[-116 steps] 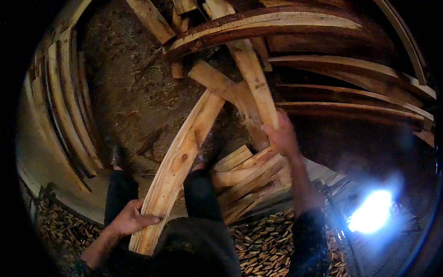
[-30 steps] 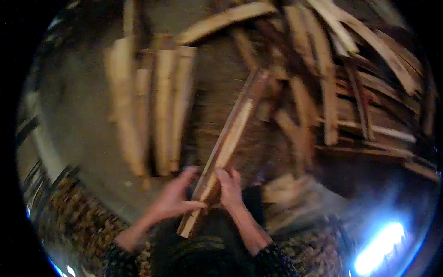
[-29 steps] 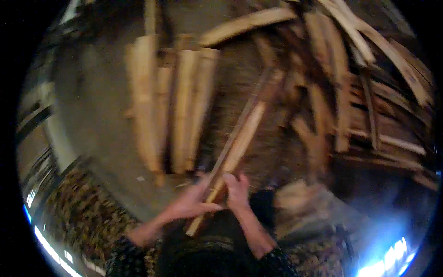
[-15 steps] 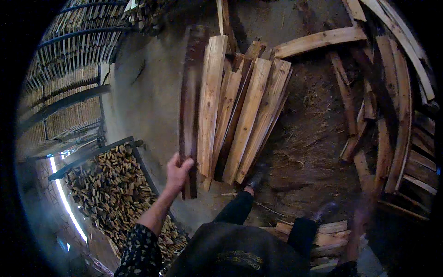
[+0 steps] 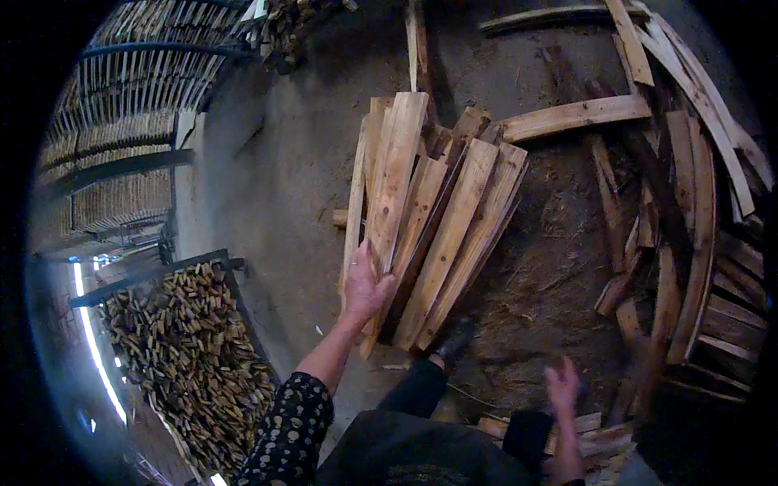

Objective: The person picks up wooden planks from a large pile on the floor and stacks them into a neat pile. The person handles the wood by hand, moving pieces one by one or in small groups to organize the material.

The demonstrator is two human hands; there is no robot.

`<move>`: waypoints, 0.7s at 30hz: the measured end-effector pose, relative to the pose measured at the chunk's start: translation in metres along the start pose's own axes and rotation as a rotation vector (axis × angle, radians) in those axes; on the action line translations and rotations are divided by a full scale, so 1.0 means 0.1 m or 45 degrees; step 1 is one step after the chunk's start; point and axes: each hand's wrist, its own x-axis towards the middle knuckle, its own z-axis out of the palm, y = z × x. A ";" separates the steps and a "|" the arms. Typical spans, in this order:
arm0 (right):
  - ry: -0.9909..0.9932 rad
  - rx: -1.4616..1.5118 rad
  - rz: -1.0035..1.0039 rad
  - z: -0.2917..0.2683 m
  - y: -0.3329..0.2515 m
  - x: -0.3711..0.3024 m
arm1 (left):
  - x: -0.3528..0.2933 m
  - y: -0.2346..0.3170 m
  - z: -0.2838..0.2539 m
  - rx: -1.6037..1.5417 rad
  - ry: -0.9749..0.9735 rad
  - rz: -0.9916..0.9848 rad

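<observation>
My right hand [image 5: 562, 389] is empty; my left hand [image 5: 369, 287] is at the near end of the plank pile [image 5: 448, 243].
Nearest me, my right fingers spread around nothing, slightly blurred, near some short wood pieces [image 5: 604, 440]; a heap of small blocks [image 5: 194, 348] sits on the left. My left fingers seem to touch the pile's left side, thumb apart; whether they grip, I cannot tell. The pile lies on the floor ahead of me, pieces overlapping. A moment ago I held a dark plank just left of it; that dark face no longer shows there, and a pale plank [image 5: 353, 206] edges the left, so I judge the pile has grown. Farther off, a board [image 5: 575, 117] runs right from the pile's far end.
</observation>
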 end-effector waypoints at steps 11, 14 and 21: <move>-0.600 0.998 -0.107 1.07 -2.83 -0.29 | -0.87 1.33 -0.73 -1.638 -0.814 -0.773; -0.556 0.950 -0.028 0.62 -3.04 -0.33 | -1.48 1.67 -0.38 -1.289 -0.956 -0.512; 0.320 0.330 0.406 -1.00 -1.42 -1.40 | -1.87 1.79 0.33 -0.533 -1.231 0.439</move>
